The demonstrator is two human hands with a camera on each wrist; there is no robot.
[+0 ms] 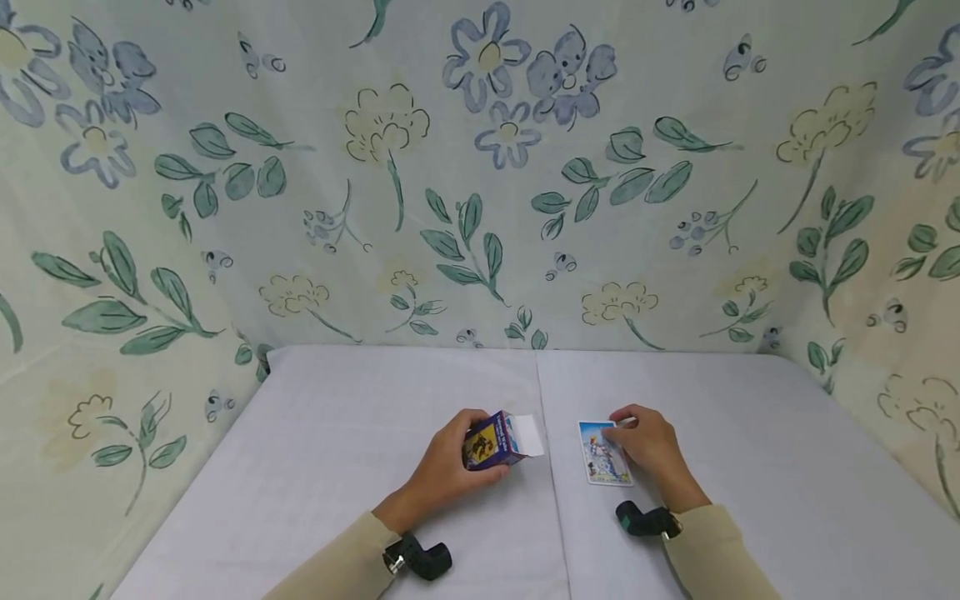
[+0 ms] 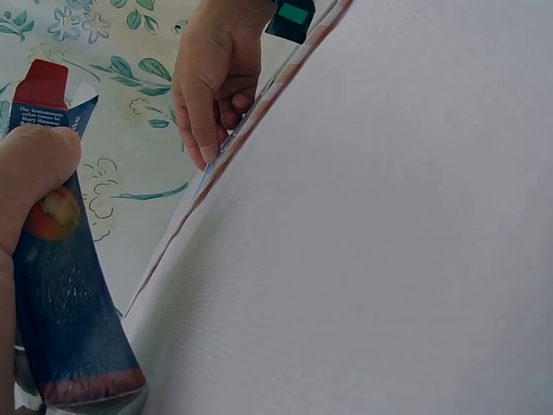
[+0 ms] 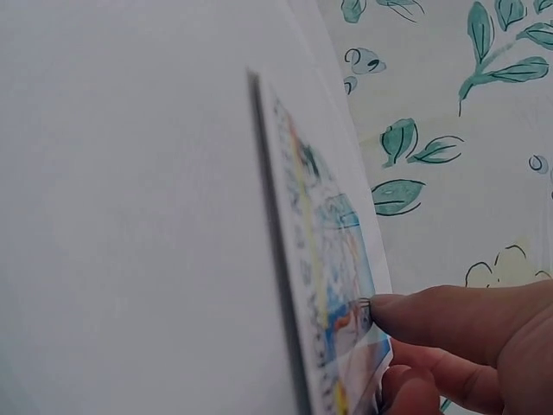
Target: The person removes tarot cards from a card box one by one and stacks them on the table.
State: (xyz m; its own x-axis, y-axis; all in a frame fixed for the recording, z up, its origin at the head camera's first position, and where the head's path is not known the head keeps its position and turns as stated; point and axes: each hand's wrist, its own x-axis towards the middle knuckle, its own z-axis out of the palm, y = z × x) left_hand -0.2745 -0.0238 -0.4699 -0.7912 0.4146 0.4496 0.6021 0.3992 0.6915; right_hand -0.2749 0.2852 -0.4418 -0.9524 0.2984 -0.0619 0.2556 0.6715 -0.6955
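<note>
My left hand (image 1: 448, 457) grips a small blue card box (image 1: 486, 446), with the thumb along one printed side in the left wrist view. The box tilts to the right, its white-lined end flap (image 1: 529, 435) standing out. To the right of it, my right hand (image 1: 654, 446) pinches an illustrated card (image 1: 604, 458) by its upper right corner. In the right wrist view the thumb (image 3: 432, 316) lies on the colourful face, while curled fingers sit at the edge. The card is picture side up, close over the white cloth.
A white cloth (image 1: 360, 400) covers the table, with a crease running front to back between the hands. Floral fabric (image 1: 480, 208) hangs behind and along both sides. Each wrist carries a black camera mount (image 1: 423, 557).
</note>
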